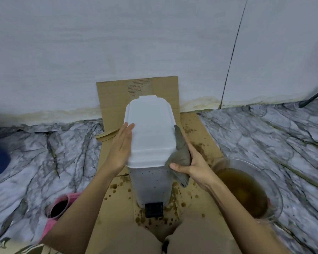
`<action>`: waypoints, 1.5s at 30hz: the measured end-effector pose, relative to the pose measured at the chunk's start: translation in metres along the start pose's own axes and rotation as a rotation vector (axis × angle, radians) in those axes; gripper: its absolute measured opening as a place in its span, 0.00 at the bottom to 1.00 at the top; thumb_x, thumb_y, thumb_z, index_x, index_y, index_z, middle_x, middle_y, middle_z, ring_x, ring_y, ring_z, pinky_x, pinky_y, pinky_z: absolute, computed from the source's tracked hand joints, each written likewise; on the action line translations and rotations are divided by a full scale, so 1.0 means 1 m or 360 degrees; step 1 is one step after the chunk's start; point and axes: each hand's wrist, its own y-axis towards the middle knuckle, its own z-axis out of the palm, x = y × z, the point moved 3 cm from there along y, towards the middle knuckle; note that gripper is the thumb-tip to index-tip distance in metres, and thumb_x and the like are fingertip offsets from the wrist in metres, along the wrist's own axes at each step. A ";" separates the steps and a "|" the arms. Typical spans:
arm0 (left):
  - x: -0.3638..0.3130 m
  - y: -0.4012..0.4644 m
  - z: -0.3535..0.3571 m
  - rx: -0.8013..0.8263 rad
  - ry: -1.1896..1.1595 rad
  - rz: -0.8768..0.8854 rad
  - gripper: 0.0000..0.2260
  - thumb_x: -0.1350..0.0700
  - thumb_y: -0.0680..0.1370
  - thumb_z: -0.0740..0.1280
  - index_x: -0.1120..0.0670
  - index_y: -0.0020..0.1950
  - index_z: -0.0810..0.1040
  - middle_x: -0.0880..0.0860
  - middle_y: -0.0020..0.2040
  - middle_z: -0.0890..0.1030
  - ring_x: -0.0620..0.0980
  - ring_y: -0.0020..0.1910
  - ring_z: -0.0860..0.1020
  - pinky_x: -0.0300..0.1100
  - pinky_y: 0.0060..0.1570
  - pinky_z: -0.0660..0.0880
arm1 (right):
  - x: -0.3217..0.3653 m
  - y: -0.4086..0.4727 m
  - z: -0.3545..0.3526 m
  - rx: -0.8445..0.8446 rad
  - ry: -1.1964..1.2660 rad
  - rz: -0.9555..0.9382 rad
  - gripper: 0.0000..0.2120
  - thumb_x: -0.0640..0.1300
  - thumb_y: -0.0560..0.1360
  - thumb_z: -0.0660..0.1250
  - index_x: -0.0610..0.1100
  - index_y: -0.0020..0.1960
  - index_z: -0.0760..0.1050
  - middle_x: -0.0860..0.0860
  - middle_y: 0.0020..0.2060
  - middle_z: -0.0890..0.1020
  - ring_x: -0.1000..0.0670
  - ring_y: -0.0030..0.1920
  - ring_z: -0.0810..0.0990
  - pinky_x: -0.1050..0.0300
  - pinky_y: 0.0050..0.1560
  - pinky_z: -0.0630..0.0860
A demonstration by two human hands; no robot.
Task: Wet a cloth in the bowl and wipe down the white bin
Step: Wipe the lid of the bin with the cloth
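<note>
The white bin (151, 132) stands upright on a sheet of cardboard (200, 132), lid closed, a black pedal at its foot. Small dark specks dot its front wall. My left hand (122, 145) lies flat with straight fingers against the lid's left edge. My right hand (189, 164) grips a wet grey cloth (181, 153) and holds it against the bin's right side, just under the lid. A clear glass bowl (272, 173) of brown water sits on the floor to the right of the bin.
Brown drips stain the cardboard around the bin's base. A pink cup (58, 208) with a dark inside lies at the lower left. The marble-patterned floor (44, 153) meets a white wall behind. A black tripod leg (314, 97) shows at far right.
</note>
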 end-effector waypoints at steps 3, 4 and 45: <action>0.000 0.003 0.000 -0.0006 -0.0010 -0.0013 0.24 0.39 0.80 0.46 0.41 0.74 0.63 0.40 0.76 0.56 0.43 0.76 0.53 0.47 0.75 0.50 | 0.001 0.004 -0.015 -0.0027 0.0131 0.0029 0.39 0.31 0.66 0.72 0.48 0.73 0.64 0.48 0.61 0.80 0.49 0.60 0.79 0.52 0.59 0.77; -0.001 0.004 0.000 -0.0012 -0.0023 -0.0020 0.22 0.40 0.81 0.46 0.41 0.74 0.63 0.40 0.76 0.57 0.43 0.76 0.53 0.49 0.75 0.51 | 0.001 0.005 -0.021 -0.0089 0.0193 0.0035 0.34 0.29 0.68 0.70 0.44 0.71 0.67 0.47 0.57 0.82 0.48 0.57 0.81 0.53 0.56 0.78; -0.031 0.000 -0.016 0.0106 0.0411 0.0010 0.19 0.50 0.84 0.50 0.50 0.73 0.65 0.48 0.76 0.61 0.49 0.75 0.58 0.53 0.73 0.56 | 0.017 -0.003 0.005 -0.0293 -0.0110 -0.0082 0.16 0.44 0.78 0.63 0.53 0.65 0.72 0.54 0.61 0.79 0.54 0.61 0.77 0.60 0.61 0.75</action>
